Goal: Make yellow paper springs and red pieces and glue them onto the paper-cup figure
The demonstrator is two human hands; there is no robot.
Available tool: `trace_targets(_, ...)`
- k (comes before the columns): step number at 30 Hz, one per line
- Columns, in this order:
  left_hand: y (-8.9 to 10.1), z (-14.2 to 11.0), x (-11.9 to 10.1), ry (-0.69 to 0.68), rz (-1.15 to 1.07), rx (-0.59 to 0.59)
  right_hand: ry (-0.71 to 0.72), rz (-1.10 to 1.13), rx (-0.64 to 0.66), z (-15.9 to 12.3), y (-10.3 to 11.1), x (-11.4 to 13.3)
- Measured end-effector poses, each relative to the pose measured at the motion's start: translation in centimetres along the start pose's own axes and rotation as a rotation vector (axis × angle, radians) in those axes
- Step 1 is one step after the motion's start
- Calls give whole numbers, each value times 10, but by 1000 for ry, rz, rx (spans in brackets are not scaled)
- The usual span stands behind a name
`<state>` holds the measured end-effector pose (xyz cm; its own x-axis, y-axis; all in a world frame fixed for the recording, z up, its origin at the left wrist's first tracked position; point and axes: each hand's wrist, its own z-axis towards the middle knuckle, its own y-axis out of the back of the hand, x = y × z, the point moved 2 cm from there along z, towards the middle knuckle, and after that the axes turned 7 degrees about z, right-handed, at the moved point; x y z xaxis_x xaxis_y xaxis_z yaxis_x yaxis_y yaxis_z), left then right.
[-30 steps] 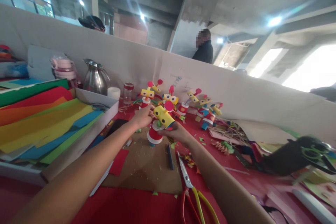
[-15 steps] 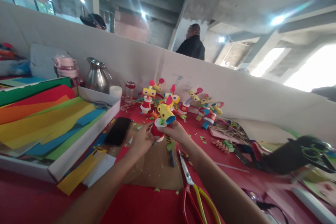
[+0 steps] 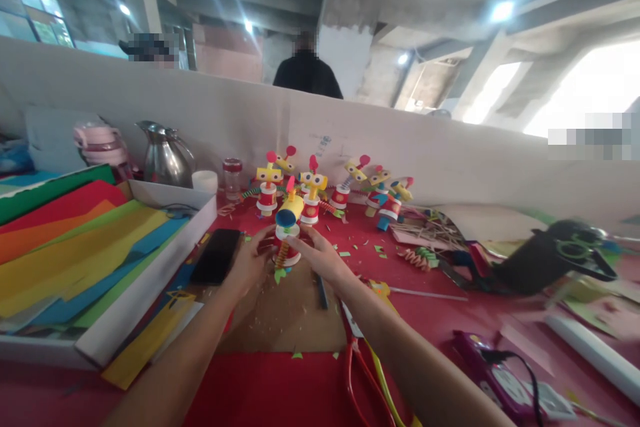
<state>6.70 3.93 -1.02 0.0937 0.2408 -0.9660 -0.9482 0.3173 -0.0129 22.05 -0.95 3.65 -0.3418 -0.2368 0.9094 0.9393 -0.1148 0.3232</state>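
Observation:
Between my two hands is a paper-cup figure with a red and white body, a yellow tube head with a blue end, and a folded spring arm hanging in front. My left hand wraps the cup's left side. On its right side my right hand grips the body, thumb toward the front. Under them lies a brown cardboard sheet, with a dark blue stick-like tool on it. Scissors with red and yellow handles are partly hidden by my right forearm. Several similar figures stand just behind.
At left is a white box of coloured paper, with a black phone beside it. A steel jug, white cup and glass jar line the back. To the right are a black bag-like object and a purple power strip.
The figure has turned in my hands: its head now points down and left, and the spring arm faces me. My hands moved slightly left in view as the camera shifted.

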Motion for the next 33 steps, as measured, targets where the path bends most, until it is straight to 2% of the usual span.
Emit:
trace_targets(2, 1, -2, -8, 27, -3, -8, -17, 32, -36, -6, -2, -1)
trace_targets(6, 3, -5, -15, 76, 2, -4, -23, -59, -138, -18, -5, -5)
trace_targets(13, 5, 0, -15, 86, 58, -2, -40, -173, -179, -27, -12, 5)
trace_targets(17, 4, 0, -21, 134, -55, -74, -28, -214, -187, -27, -16, 9)
trace_targets(20, 0, -3, -36, 69, -159, -53, -8, -245, -199, -28, -19, 9)
trace_targets(22, -4, -5, -47, -8, -138, -21, -8, -263, -199, -28, -21, 8)
trace_targets(24, -8, -5, -56, -52, -71, -39, -4, -279, -198, -29, -23, 7)
trace_targets(30, -17, -1, -66, -76, -14, -155, 1, -284, -234, -30, -24, 3)
trace_targets(33, -18, 1, -66, -59, 5, -175, 11, -255, -246, -31, -22, 1)
